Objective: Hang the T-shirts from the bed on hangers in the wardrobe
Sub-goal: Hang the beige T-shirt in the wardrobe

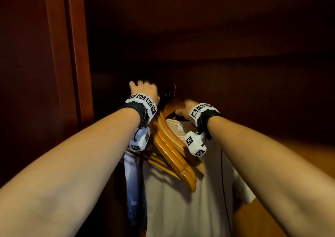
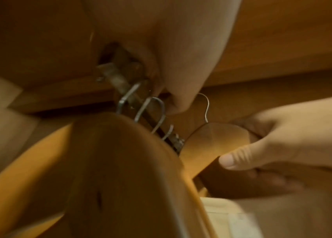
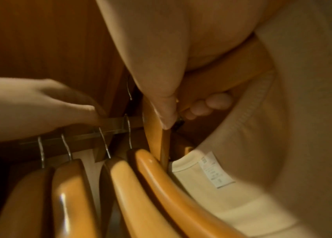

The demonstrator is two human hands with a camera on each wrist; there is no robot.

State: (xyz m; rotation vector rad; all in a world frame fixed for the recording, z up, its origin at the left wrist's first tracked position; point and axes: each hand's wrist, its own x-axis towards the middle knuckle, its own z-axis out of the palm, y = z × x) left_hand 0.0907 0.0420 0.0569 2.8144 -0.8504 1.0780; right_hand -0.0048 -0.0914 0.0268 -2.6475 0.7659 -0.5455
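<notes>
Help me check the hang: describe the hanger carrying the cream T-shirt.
The hanger is glossy honey-coloured wood with a thin metal hook. The right hand grips its neck, thumb in front and fingers behind. A cream T-shirt hangs on it. It sits rightmost, against the empty wooden hangers. Whether the hook has caught the rail is unclear.

The left hand (image 1: 143, 89) is blurred, its fingers (image 2: 178, 103) perhaps touching the rail (image 3: 112, 123).
</notes>
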